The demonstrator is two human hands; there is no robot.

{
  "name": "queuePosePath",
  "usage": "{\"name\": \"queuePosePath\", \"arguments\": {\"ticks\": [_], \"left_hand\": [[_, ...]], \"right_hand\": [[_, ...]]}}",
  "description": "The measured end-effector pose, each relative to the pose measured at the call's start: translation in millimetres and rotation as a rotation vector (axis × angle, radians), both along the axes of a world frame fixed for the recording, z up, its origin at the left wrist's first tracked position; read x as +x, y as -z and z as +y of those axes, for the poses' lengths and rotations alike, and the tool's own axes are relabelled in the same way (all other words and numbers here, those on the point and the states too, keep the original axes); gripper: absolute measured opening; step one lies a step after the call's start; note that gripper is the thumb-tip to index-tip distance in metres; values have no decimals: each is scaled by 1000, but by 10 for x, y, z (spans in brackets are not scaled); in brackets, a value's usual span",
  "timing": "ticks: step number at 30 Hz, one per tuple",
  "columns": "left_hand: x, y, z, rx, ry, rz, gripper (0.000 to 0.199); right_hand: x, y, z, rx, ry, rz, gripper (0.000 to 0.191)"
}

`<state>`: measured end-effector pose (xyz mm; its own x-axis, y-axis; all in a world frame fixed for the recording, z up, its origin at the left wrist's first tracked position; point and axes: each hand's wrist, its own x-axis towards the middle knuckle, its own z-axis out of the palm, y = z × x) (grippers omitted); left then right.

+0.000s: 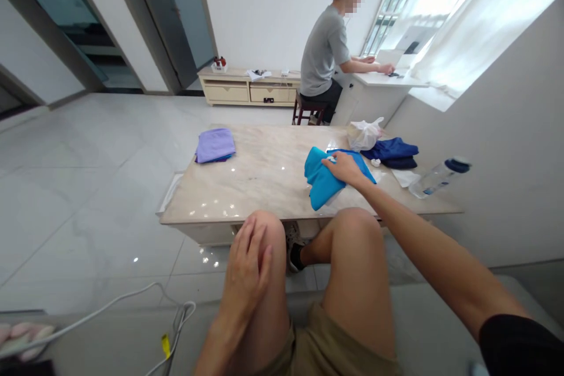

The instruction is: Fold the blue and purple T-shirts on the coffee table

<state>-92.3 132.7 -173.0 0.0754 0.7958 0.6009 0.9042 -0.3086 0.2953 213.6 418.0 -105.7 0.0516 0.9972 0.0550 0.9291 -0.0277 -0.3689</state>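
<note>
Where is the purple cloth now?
In the head view, the purple cloth lies folded near the far left corner of the table, left of the turquoise cloth in the right hand.

Daylight fills the curtained window; a low cream cabinet lines the white wall; the floor shines.

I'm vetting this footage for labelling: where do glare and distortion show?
Head view: daylight washes out the sheer white curtain; head view: small glints dot the glossy beige tabletop; head view: the clear plastic bottle with dark-blue lid leans outward, likely wide-angle stretch; head view: the bright blue fabric cloth has a readable outline.
</note>
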Motion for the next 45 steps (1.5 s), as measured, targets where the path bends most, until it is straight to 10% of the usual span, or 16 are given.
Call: {"name": "queuePosePath", "arguments": {"ticks": [7,15,20,25,28,36,45], "left_hand": [[273,-1,64,-18,113,0,63],[268,-41,161,-11,143,29,74],[319,-74,212,-23,127,49,79],[302,-100,252,-74,98,60,78],[275,-94,261,-112,86,72,78],[332,-92,318,-94,48,82,77],[338,-62,166,-59,-17,85,62]], "right_hand": [[1185,-437,238,194,170,135,47],[1602,-602,915,237,214,453,43],[1826,-79,1150,106,320,569,39],[2106,688,879,-122,401,179,14],[2197,836,757,-33,344,47,21],[1327,474,606,234,-24,201,34],[-57,394,-1619,242,-317,552,37]]}}
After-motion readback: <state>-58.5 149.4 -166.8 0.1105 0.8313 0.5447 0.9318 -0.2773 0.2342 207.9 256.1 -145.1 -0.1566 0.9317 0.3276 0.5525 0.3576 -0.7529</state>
